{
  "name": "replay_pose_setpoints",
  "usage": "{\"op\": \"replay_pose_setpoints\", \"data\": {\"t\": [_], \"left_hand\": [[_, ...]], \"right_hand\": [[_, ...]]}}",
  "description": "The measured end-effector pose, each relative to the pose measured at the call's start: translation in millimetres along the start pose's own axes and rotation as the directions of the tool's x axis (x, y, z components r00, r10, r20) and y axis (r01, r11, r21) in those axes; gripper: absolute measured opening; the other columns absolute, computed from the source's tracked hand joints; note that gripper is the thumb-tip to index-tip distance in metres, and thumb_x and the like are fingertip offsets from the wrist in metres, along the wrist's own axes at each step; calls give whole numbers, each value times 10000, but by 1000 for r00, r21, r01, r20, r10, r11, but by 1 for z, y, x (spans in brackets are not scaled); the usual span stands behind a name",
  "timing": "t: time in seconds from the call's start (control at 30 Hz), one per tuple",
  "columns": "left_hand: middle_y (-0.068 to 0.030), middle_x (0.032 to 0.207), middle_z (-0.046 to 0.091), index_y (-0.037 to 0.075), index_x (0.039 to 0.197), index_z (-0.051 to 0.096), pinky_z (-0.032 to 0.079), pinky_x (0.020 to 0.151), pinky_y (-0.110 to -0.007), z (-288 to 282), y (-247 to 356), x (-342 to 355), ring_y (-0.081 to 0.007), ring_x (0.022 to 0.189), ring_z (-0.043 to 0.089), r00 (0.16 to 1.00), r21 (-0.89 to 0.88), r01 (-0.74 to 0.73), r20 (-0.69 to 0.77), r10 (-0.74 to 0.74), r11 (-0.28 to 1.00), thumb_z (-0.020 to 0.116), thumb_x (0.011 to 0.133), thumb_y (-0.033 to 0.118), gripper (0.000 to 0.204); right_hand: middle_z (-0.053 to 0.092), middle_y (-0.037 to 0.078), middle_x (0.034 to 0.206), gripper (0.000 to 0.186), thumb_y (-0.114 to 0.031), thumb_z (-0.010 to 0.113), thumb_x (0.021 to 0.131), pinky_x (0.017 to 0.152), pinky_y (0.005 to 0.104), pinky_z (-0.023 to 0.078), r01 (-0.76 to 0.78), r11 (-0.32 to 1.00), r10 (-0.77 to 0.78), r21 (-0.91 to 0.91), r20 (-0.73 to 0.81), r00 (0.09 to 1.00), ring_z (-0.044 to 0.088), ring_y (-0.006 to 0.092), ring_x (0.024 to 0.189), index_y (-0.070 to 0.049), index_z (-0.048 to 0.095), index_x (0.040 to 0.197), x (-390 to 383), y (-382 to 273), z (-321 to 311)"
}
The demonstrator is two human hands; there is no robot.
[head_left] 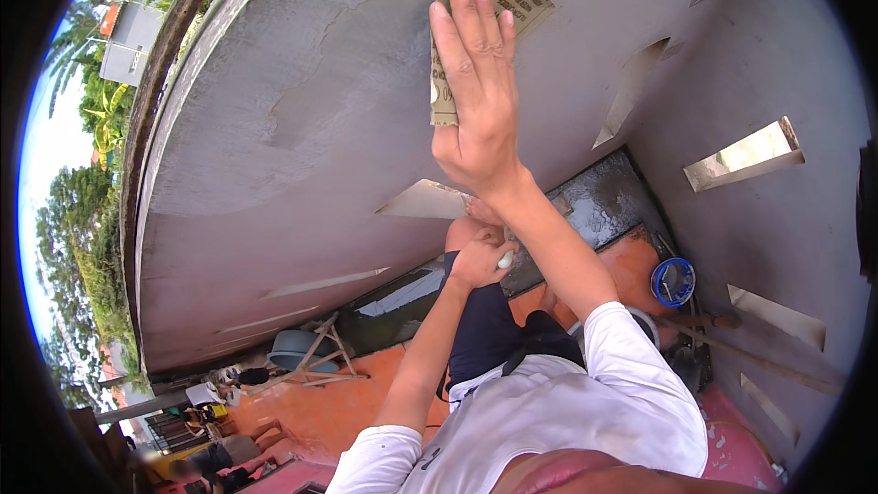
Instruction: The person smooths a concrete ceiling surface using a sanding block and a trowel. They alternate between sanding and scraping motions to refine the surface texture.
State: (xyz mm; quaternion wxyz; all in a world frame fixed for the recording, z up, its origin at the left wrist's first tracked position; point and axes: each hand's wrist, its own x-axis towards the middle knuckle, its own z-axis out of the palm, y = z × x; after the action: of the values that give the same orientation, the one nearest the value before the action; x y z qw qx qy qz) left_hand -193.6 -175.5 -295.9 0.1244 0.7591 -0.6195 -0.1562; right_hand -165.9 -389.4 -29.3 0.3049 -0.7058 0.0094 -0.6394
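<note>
My right hand [482, 82] lies flat with its fingers stretched out, holding a sheet of sandpaper [526, 2] against the grey plastered wall [347, 119]. The sheet's tan printed backing shows on both sides of the hand, and a dark patch shows at its top. Lower down, in front of my raised knee, my left hand [480, 261] is closed around a tool with a pale, rounded handle end [506, 259]. Fingers hide the rest of that tool, so its kind cannot be told. Around the sandpaper the plaster has uneven, patchy edges.
Slanted openings pierce the walls, one [745, 155] at the right. A blue-rimmed bucket [673, 282] stands on the orange floor near long wooden poles [777, 366]. At lower left are a grey basin [302, 350], a wooden stand [334, 352] and another person [229, 453]. A wet dark ledge [594, 201] follows the wall's foot.
</note>
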Motion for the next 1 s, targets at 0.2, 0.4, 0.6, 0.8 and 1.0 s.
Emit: {"op": "replay_pose_setpoints", "data": {"t": [0.2,0.4,0.6,0.8,1.0], "left_hand": [[-166,843,716,133,1028,680,511,945,-457,-26,-13,1,-383,948,685,993,-52,28,-114,-34,998,685,884,268,198],[-160,846,715,150,1052,661,525,906,-459,-36,-30,0,-371,937,687,982,-112,140,-107,-152,984,704,864,265,224],[-145,923,735,160,1107,661,523,926,-464,-26,-48,-5,-354,1034,680,983,-11,174,-61,-174,985,714,843,282,296],[-137,1044,741,127,1155,671,489,998,-465,-26,-47,-5,-341,1095,668,985,26,163,-64,-161,986,697,859,321,355],[-157,1078,736,126,1192,689,470,1051,-456,-26,-44,-4,-337,1121,646,976,-56,212,53,-209,976,701,857,317,386]], "right_hand": [[308,261,1657,745,-21,542,778,1225,658,128,25,998,-37,-59,-229,973,218,464,1559,-211,572,1499,32,23,15],[446,225,1587,453,-57,568,982,1252,497,249,108,993,-113,-37,-188,976,361,413,1506,72,563,1416,32,42,-6],[416,217,1607,483,-41,467,1041,1264,512,198,68,988,-98,-142,-215,972,271,389,1551,46,458,1517,34,26,17],[342,222,1650,561,9,492,987,1264,565,65,75,997,-76,-10,-67,995,185,407,1577,15,436,1545,-4,-39,70],[260,256,1671,494,-76,428,1082,1277,516,105,152,982,-162,-113,-81,983,208,403,1569,60,379,1555,31,-26,58]]}}
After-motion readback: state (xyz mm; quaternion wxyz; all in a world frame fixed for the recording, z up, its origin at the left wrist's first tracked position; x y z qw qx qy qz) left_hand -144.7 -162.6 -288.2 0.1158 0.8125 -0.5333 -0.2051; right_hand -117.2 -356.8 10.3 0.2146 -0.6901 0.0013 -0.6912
